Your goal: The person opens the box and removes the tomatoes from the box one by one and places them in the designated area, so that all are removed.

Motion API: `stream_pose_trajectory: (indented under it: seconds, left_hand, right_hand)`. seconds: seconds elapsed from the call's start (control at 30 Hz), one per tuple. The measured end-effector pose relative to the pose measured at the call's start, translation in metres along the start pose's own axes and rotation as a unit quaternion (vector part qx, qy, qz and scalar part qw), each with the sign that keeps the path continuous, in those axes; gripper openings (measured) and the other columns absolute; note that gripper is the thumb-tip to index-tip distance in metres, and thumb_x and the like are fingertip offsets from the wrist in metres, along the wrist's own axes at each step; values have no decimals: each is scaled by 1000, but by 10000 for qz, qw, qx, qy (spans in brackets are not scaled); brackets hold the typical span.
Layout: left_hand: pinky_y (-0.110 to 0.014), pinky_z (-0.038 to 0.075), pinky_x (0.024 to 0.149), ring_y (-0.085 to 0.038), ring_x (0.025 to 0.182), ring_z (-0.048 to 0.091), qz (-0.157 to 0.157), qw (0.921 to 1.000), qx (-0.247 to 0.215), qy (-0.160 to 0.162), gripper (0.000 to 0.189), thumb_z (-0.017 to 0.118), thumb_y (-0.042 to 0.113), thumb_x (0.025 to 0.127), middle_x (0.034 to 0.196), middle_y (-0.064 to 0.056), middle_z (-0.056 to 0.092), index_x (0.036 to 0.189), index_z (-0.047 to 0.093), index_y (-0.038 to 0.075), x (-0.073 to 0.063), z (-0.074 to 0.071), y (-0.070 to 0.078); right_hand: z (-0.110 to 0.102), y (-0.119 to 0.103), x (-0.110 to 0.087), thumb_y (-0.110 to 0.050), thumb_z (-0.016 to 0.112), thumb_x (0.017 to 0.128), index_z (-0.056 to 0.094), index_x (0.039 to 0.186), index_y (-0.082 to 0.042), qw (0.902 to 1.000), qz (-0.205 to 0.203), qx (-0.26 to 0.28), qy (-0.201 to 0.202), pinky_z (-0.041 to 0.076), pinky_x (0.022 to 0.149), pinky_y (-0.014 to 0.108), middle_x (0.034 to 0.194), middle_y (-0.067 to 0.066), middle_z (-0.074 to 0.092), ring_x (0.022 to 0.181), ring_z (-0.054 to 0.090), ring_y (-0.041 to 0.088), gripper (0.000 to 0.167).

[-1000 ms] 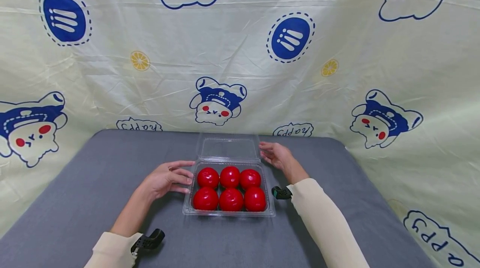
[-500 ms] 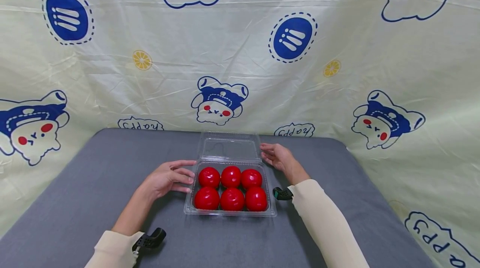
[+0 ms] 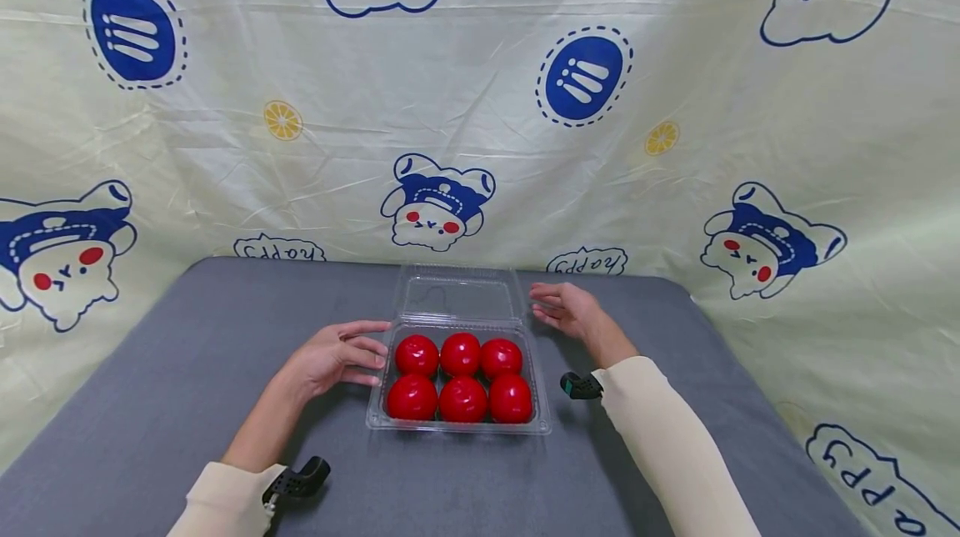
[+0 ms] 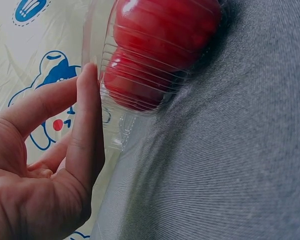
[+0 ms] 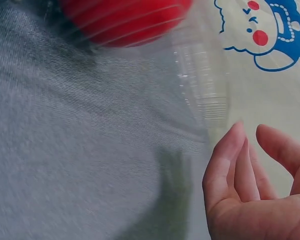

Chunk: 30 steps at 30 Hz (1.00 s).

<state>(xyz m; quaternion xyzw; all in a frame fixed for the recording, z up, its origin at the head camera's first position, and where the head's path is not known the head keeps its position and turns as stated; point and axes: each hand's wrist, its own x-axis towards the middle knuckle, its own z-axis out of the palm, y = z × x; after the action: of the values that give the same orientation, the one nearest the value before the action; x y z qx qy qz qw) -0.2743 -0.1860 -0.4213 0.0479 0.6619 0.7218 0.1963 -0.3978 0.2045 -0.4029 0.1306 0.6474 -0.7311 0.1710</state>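
A clear plastic clamshell box (image 3: 457, 429) stands on the table with its lid (image 3: 459, 293) laid back toward the far side. Inside it sit two rows of glossy red tomato-like balls (image 3: 462, 399), three in each row. My left hand (image 3: 337, 360) is at the box's left side, fingers extended, fingertips right at the rim. Ribbed clear walls and red balls (image 4: 165, 30) show beyond those fingers in the left wrist view. To the right of the lid, a small gap away, my right hand (image 3: 573, 312) hovers with loosely bent fingers and nothing in it.
The table wears a grey cloth (image 3: 465, 487). Behind it and at both sides hangs a pale curtain (image 3: 480, 87) with cartoon prints. A black wrist device (image 3: 296, 480) is strapped on the left sleeve, another device (image 3: 581, 385) on the right.
My right hand has drawn away to the right from the lid's edge in the last half second. The left hand, box and red balls stay put.
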Motion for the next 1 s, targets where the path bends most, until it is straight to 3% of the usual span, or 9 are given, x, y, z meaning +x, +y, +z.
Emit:
stream_pose_trajectory:
  seconds: [0.2, 0.3, 0.4, 0.47, 0.8, 1.0]
  left_hand:
    - [-36, 64, 77, -16, 82, 73, -24, 10000, -13, 10, 60, 65, 1, 93, 97, -4, 75, 150, 44, -1, -1, 0, 1]
    - [-37, 64, 77, -16, 82, 73, -22, 10000, -5, 21, 60, 65, 1, 93, 98, -4, 75, 149, 44, -1, -1, -1, 1]
    - [-37, 64, 77, -17, 82, 73, -19, 10000, 2, 10, 60, 65, 1, 93, 98, -4, 75, 150, 44, -1, -1, -1, 0]
    - [-37, 64, 76, -17, 82, 73, -32, 10000, -4, 22, 60, 65, 1, 93, 97, -4, 75, 149, 44, -1, -1, -1, 0]
    - [-36, 64, 76, -16, 83, 72, 23, 10000, -16, -44, 61, 65, 1, 93, 98, -5, 74, 150, 43, -2, -1, -1, 1]
    - [-36, 64, 77, -16, 83, 72, 47, 9999, -28, -97, 61, 65, 1, 93, 99, -5, 74, 150, 42, -3, -2, -1, 2]
  right_hand:
    - [0, -13, -12, -16, 59, 102, 44, 152, -2, 9996, -23, -142, -225, 59, 91, 28, 126, 7, 66, 131, 55, 30, 54]
    - [2, -18, -18, -19, 58, 103, 42, 153, -3, 9983, -48, -340, -465, 54, 103, 33, 142, 12, 58, 140, 47, 33, 54]
    - [5, -23, -24, -22, 57, 104, 40, 154, -4, 9950, -103, -676, -727, 46, 113, 38, 159, 17, 40, 143, 43, 35, 56]
    - [8, -27, -28, -23, 57, 104, 38, 155, -4, 9915, -151, -928, -900, 42, 117, 41, 161, 18, 36, 145, 41, 37, 57]
    - [31, -42, -48, -22, 59, 103, 35, 157, -5, 9722, -269, -1700, -1588, 33, 122, 51, 164, 19, 30, 147, 34, 46, 62]
    - [48, -41, -58, -23, 62, 100, 44, 152, -7, 9664, -382, -1916, -1668, 38, 118, 53, 160, 22, 36, 144, 39, 47, 58]
